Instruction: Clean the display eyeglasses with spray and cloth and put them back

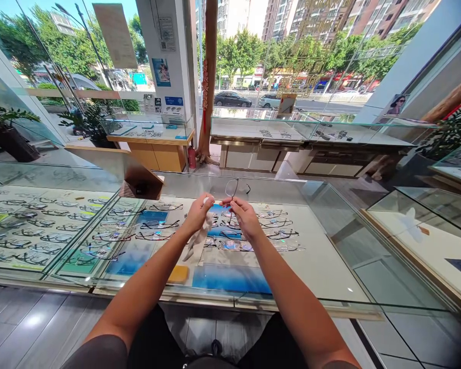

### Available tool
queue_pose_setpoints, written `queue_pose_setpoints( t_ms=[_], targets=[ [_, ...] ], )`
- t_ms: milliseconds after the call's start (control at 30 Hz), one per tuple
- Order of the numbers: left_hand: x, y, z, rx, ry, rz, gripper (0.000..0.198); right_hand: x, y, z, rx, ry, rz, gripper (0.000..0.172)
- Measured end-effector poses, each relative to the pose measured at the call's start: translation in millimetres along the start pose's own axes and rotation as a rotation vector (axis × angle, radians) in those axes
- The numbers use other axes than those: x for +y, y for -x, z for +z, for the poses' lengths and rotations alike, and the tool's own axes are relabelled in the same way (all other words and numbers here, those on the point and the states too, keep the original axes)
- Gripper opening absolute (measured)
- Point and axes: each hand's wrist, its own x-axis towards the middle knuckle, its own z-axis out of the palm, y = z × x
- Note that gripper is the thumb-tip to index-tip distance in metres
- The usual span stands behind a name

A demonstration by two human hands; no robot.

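Observation:
My right hand (244, 214) is closed on a pair of eyeglasses (232, 188), holding it up over the glass counter with a lens and a temple showing above the fingers. Bunched in my left hand (200, 211) is a pale cleaning cloth (197, 240), whose loose end hangs toward the counter. The two hands are close together, fingertips almost meeting near the frame's lower part. Below them, several rows of eyeglasses (274, 224) lie in the display case. My fingers partly hide the frame.
The glass counter (311, 246) spans the space before me. An orange-yellow case (177, 274) and a blue sheet (230, 278) lie near its front edge. At the back left of the counter stands a wooden-edged mirror or stand (138, 177). More display cases (257, 132) line the windows.

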Motion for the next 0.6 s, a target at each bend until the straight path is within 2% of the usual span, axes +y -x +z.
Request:
queue_pose_setpoints(
  t_ms=[167,467,600],
  targets=[
    [-18.2,-16.2,-13.6,0.106,-0.208,-0.127,0.015,-1.6,-2.3,-2.1,0.012,-0.012,0.011,0.034],
    [-40.5,-33.9,-36.3,0.162,-0.392,-0.144,0.026,-1.3,-5.2,-2.6,0.016,-0.024,0.03,0.035],
    [-48.2,-32.1,-41.2,0.2,-0.493,-0.234,0.033,-1.9,-5.5,-2.5,0.019,-0.01,0.032,0.035]
  ],
)
